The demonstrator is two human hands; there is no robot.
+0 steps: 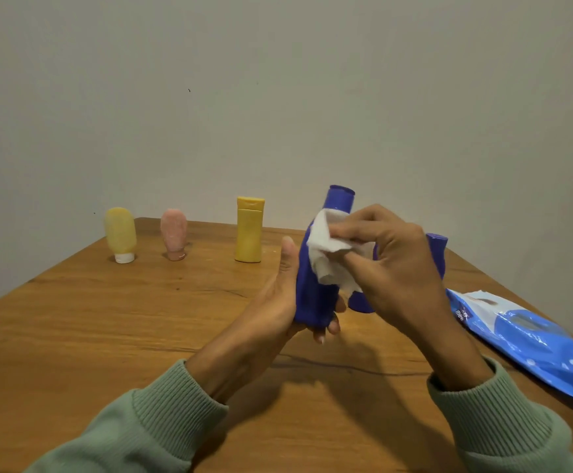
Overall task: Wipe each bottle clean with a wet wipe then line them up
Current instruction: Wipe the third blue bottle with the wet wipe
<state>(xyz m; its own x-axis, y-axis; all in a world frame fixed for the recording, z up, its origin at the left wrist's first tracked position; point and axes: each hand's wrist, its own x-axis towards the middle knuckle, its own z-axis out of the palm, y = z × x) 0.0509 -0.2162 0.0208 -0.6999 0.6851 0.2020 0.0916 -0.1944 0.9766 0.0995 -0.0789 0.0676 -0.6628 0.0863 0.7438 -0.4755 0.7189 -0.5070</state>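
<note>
The left hand (pixel 278 302) grips the blue bottle (pixel 312 298) round its lower body, thumb up along the near side and fingers curled under the base, holding it upright and clear of the worktop (pixel 141 336). The right hand (pixel 391 261) pinches a crumpled wipe (pixel 326 247) and presses it against the bottle's shoulder, just under the cap (pixel 341 198). The grip is low and the rubbing is high, so a hard sideways stroke could lever the bottle over in the palm. The wipe's wetness would probably make the plastic slick and the hold less sure. The wipe is bunched, so only a small patch meets the surface and parts of the bottle may get missed unless it is turned. A stroke that catches the cap could flip it open, though whether it is a flip cap cannot be told. Directly behind the right hand stands a second blue bottle (pixel 437 249), mostly hidden by it. A backward swing of the knuckles or wrist could knock it down or towards the worktop's far edge. To the right lies the wipes pack (pixel 524 336), close to the right sleeve and near the edge, where an elbow could nudge it off. Further left, well apart, stand a yellow bottle (pixel 249 230), a pink tube (pixel 173 238) and a yellow tube (pixel 120 233). Both tubes stand on their small caps and look likely to topple if the worktop is jolted when the bottle is set down.
</note>
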